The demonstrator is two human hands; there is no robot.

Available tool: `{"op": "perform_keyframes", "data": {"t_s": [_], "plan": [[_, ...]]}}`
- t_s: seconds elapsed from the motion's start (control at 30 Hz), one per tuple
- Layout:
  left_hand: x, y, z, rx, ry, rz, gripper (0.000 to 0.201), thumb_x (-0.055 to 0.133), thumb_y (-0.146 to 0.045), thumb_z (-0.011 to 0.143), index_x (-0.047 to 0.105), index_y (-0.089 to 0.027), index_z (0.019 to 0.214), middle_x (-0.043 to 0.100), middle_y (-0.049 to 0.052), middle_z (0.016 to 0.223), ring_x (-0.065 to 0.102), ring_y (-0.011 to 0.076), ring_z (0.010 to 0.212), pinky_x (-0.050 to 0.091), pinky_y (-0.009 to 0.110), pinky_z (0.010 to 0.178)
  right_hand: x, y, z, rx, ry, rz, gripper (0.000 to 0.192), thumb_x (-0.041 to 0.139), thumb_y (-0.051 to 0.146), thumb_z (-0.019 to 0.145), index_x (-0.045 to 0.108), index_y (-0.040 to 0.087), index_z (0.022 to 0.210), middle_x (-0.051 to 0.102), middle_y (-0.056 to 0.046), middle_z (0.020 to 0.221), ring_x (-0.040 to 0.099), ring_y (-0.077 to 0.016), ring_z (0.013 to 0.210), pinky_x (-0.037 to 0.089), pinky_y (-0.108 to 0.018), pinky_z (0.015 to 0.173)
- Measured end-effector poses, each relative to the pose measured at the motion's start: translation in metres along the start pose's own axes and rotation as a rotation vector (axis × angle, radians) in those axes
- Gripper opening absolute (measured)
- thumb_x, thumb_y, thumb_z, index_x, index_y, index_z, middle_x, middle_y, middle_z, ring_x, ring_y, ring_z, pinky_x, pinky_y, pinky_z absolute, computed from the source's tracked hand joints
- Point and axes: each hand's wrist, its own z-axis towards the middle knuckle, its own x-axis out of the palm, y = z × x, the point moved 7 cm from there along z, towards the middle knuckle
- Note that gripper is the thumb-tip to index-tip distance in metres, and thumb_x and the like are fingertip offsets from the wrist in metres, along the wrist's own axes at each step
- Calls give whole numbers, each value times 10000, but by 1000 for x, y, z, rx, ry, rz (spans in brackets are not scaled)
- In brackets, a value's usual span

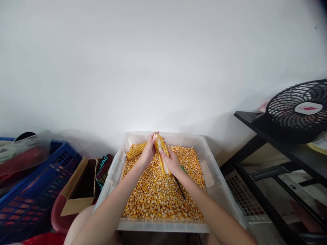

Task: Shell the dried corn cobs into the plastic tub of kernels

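Both hands are closed around one ear of corn, held above a bed of loose corn kernels. My left hand grips its upper end. My right hand wraps the lower part, thumb on a pale strip where kernels are gone. Another ear of corn lies on the kernels to the left, partly behind my left hand. Under my right wrist, a thin dark rod rests on the kernels, with a bit of green showing nearby; I cannot tell what tool it is.
The kernels fill a translucent plastic bin against a white wall. To the left are an open cardboard box, a red tub and a blue basket. A black fan stands on a dark shelf at right.
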Motion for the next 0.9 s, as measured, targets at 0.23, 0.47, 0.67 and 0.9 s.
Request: {"op": "perform_keyframes", "data": {"t_s": [0.23, 0.47, 0.67, 0.9], "plan": [[-9, 7, 1, -4, -111, 96, 368, 555, -478, 768, 489, -202, 1002, 614, 41, 898, 593, 175, 814, 465, 270, 711, -7, 11, -4, -25, 4, -219, 476, 391, 483, 885, 425, 256, 1302, 587, -45, 1212, 543, -212, 1113, 411, -345, 938], [-22, 16, 3, 45, -189, 219, 298, 523, -462, 784, 445, -202, 906, 554, 0, 784, 567, 156, 771, 454, 260, 719, -9, 14, -6, 3, 107, -414, 585, 470, 481, 856, 343, 234, 1371, 634, -82, 1129, 578, -245, 1065, 432, -328, 886], [-17, 6, 2, 57, -91, 273, 290, 516, -429, 787, 434, -234, 985, 550, -15, 840, 549, 138, 819, 429, 236, 750, -10, 9, 1, -74, 113, -204, 480, 414, 489, 881, 408, 282, 1314, 512, -16, 1311, 475, -184, 1203, 362, -335, 994], [-23, 15, 6, -78, -169, 109, 347, 479, -526, 753, 504, -202, 874, 587, 1, 735, 561, 155, 680, 419, 246, 601, -18, 17, -2, -91, 93, -484, 588, 474, 510, 841, 343, 271, 1361, 615, -67, 1166, 587, -237, 1042, 427, -323, 880]]}}
